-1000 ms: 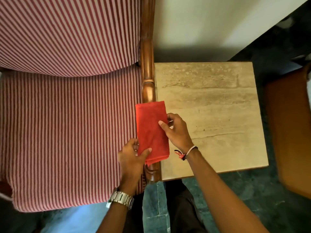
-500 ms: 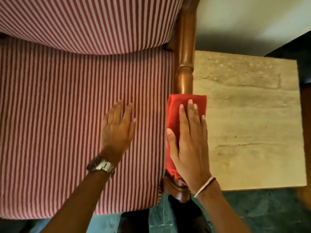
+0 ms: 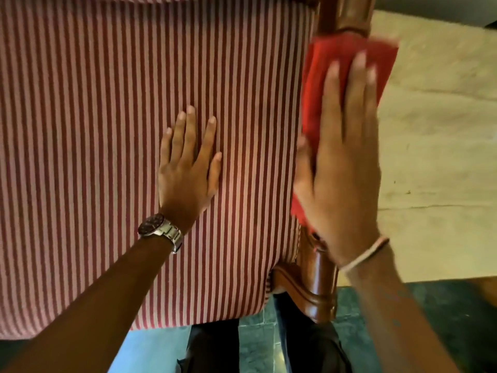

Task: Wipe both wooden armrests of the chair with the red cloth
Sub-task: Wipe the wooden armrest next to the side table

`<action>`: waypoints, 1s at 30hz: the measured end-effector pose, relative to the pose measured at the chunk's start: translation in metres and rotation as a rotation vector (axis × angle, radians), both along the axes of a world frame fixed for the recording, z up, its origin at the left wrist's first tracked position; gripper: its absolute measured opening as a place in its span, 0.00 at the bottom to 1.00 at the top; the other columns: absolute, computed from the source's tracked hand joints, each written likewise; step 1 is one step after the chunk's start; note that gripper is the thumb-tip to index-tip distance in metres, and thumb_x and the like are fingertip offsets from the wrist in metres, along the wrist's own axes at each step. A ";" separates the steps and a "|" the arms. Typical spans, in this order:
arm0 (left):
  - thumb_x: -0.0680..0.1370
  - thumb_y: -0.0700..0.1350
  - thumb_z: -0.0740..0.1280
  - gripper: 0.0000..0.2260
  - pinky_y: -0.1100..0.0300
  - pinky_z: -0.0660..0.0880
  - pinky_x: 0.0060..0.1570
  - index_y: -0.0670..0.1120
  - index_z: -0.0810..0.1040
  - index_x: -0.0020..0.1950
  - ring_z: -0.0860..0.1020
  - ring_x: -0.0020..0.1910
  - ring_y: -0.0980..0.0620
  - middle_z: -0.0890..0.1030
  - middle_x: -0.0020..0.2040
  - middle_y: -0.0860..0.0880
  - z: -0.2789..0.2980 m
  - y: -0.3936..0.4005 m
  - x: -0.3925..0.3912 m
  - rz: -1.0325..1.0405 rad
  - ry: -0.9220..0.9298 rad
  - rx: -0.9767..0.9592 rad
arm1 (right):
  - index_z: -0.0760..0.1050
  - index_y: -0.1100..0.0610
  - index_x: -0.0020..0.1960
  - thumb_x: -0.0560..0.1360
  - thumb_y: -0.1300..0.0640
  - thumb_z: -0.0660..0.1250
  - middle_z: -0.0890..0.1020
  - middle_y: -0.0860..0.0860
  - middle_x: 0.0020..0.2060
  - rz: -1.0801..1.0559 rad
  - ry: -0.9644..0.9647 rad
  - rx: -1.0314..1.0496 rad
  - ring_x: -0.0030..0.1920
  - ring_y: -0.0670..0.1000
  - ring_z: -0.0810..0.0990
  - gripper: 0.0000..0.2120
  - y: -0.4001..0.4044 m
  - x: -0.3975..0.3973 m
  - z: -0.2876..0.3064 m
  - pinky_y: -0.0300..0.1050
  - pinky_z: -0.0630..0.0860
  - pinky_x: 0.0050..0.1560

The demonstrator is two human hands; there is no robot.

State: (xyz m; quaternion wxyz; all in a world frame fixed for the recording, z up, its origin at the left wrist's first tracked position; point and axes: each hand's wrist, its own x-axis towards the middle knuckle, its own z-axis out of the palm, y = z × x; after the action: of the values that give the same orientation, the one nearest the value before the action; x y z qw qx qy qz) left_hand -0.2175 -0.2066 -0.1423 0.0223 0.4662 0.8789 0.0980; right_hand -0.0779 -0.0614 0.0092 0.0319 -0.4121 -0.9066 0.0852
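Red cloth (image 3: pixel 347 65) lies on the right armrest (image 3: pixel 317 275) under our flat, spread right hand (image 3: pixel 341 170). Our left hand (image 3: pixel 188 162) rests spread on the seat (image 3: pixel 107 130). Pushing crooked, we might slide the cloth off the wood.

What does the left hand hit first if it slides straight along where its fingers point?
Left hand lies flat on the striped seat cushion, fingers pointing up-frame. Nothing else lies in that line; it likely just rides the cushion to the frame's top edge. What lies past that is out of view.
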 end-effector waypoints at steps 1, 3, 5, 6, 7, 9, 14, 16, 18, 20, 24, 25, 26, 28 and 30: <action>0.86 0.53 0.51 0.25 0.44 0.53 0.81 0.47 0.56 0.82 0.55 0.82 0.41 0.57 0.82 0.38 0.001 0.000 0.000 -0.003 -0.010 -0.003 | 0.46 0.59 0.84 0.84 0.57 0.57 0.47 0.59 0.84 -0.004 -0.016 -0.037 0.84 0.58 0.44 0.32 -0.016 0.013 0.002 0.61 0.52 0.83; 0.86 0.52 0.52 0.25 0.44 0.54 0.81 0.46 0.56 0.82 0.54 0.82 0.41 0.57 0.82 0.38 0.002 0.000 -0.001 -0.004 -0.027 -0.010 | 0.45 0.57 0.84 0.84 0.57 0.60 0.45 0.57 0.84 0.005 -0.058 -0.080 0.84 0.57 0.42 0.35 -0.043 0.036 0.005 0.62 0.53 0.83; 0.86 0.52 0.52 0.25 0.43 0.54 0.80 0.46 0.56 0.82 0.54 0.82 0.41 0.56 0.82 0.38 0.000 0.000 -0.001 -0.007 -0.021 -0.015 | 0.46 0.57 0.84 0.83 0.55 0.62 0.46 0.58 0.84 0.020 -0.071 -0.073 0.84 0.57 0.43 0.37 -0.043 0.040 0.003 0.62 0.55 0.83; 0.86 0.53 0.52 0.26 0.43 0.54 0.81 0.46 0.55 0.82 0.53 0.82 0.42 0.55 0.82 0.38 -0.001 -0.002 0.000 -0.009 -0.018 -0.020 | 0.47 0.58 0.84 0.82 0.54 0.63 0.47 0.58 0.84 0.030 -0.059 -0.072 0.84 0.58 0.44 0.37 -0.032 0.033 0.002 0.62 0.56 0.82; 0.85 0.53 0.52 0.26 0.44 0.53 0.81 0.47 0.54 0.82 0.53 0.82 0.42 0.54 0.82 0.38 -0.001 -0.001 0.001 -0.016 -0.017 -0.018 | 0.48 0.58 0.84 0.81 0.53 0.63 0.47 0.59 0.84 0.039 -0.031 -0.071 0.84 0.59 0.44 0.37 -0.015 0.020 0.001 0.63 0.57 0.82; 0.85 0.53 0.51 0.26 0.45 0.52 0.81 0.47 0.54 0.83 0.53 0.83 0.42 0.54 0.83 0.39 -0.003 -0.002 0.001 -0.014 -0.018 -0.008 | 0.48 0.58 0.84 0.81 0.53 0.63 0.48 0.60 0.84 0.020 0.030 -0.061 0.84 0.60 0.45 0.37 0.024 -0.012 -0.002 0.61 0.59 0.81; 0.85 0.53 0.52 0.26 0.44 0.53 0.80 0.46 0.55 0.82 0.54 0.82 0.41 0.55 0.82 0.38 -0.002 -0.002 0.001 -0.010 -0.028 -0.001 | 0.46 0.56 0.84 0.84 0.52 0.59 0.46 0.58 0.84 -0.050 0.035 -0.047 0.85 0.57 0.44 0.34 0.008 -0.006 -0.004 0.56 0.56 0.84; 0.85 0.53 0.52 0.26 0.43 0.55 0.80 0.46 0.55 0.82 0.54 0.82 0.41 0.55 0.82 0.38 -0.001 -0.002 0.000 -0.014 -0.032 0.005 | 0.44 0.55 0.84 0.83 0.51 0.61 0.44 0.56 0.84 -0.044 -0.031 -0.083 0.85 0.57 0.44 0.37 -0.038 0.033 0.000 0.56 0.53 0.84; 0.85 0.53 0.52 0.26 0.42 0.55 0.80 0.46 0.56 0.82 0.54 0.82 0.40 0.55 0.82 0.38 -0.002 -0.003 0.001 -0.011 -0.029 0.000 | 0.45 0.55 0.84 0.82 0.49 0.63 0.45 0.56 0.84 -0.032 -0.084 -0.090 0.85 0.58 0.45 0.39 -0.067 0.059 0.001 0.55 0.52 0.84; 0.85 0.53 0.52 0.26 0.43 0.55 0.80 0.46 0.55 0.82 0.54 0.82 0.41 0.55 0.82 0.38 -0.003 -0.003 0.001 -0.011 -0.023 -0.004 | 0.45 0.55 0.84 0.82 0.47 0.63 0.47 0.57 0.84 -0.030 -0.089 -0.063 0.84 0.58 0.46 0.39 -0.055 0.052 -0.003 0.54 0.52 0.84; 0.85 0.53 0.52 0.27 0.43 0.55 0.80 0.47 0.54 0.82 0.53 0.82 0.41 0.54 0.83 0.39 -0.004 -0.004 0.002 -0.012 -0.024 0.007 | 0.47 0.56 0.84 0.84 0.42 0.58 0.50 0.60 0.84 -0.054 0.000 -0.003 0.84 0.61 0.48 0.36 0.020 -0.020 -0.006 0.60 0.60 0.82; 0.85 0.53 0.52 0.27 0.43 0.55 0.80 0.47 0.54 0.83 0.53 0.82 0.41 0.54 0.83 0.39 -0.005 -0.004 0.001 -0.009 -0.031 0.012 | 0.49 0.57 0.84 0.84 0.41 0.56 0.51 0.60 0.83 -0.077 0.006 0.029 0.84 0.61 0.49 0.35 0.035 -0.034 -0.006 0.59 0.61 0.81; 0.85 0.53 0.52 0.27 0.43 0.54 0.80 0.47 0.54 0.83 0.52 0.83 0.42 0.54 0.83 0.39 -0.005 -0.005 0.001 -0.011 -0.032 0.013 | 0.49 0.57 0.84 0.84 0.41 0.56 0.51 0.60 0.83 -0.081 0.014 0.047 0.84 0.60 0.49 0.35 0.042 -0.040 -0.007 0.59 0.61 0.81; 0.85 0.53 0.52 0.27 0.43 0.53 0.81 0.46 0.54 0.82 0.52 0.83 0.42 0.53 0.83 0.39 -0.004 -0.005 0.001 -0.015 -0.024 0.003 | 0.48 0.56 0.84 0.84 0.41 0.55 0.49 0.59 0.84 -0.059 0.021 0.017 0.84 0.59 0.47 0.35 0.030 -0.028 -0.009 0.59 0.60 0.82; 0.85 0.53 0.52 0.26 0.44 0.52 0.81 0.46 0.55 0.82 0.52 0.83 0.41 0.54 0.83 0.39 -0.003 -0.003 0.001 -0.016 -0.027 0.003 | 0.45 0.55 0.84 0.84 0.41 0.57 0.46 0.57 0.84 -0.036 -0.019 -0.041 0.85 0.57 0.44 0.36 -0.008 0.007 -0.005 0.59 0.58 0.82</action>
State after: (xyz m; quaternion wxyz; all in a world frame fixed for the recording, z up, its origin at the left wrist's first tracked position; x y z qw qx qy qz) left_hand -0.2166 -0.2093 -0.1453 0.0342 0.4719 0.8747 0.1053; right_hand -0.0707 -0.0699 0.0042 0.0164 -0.4295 -0.8974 0.0993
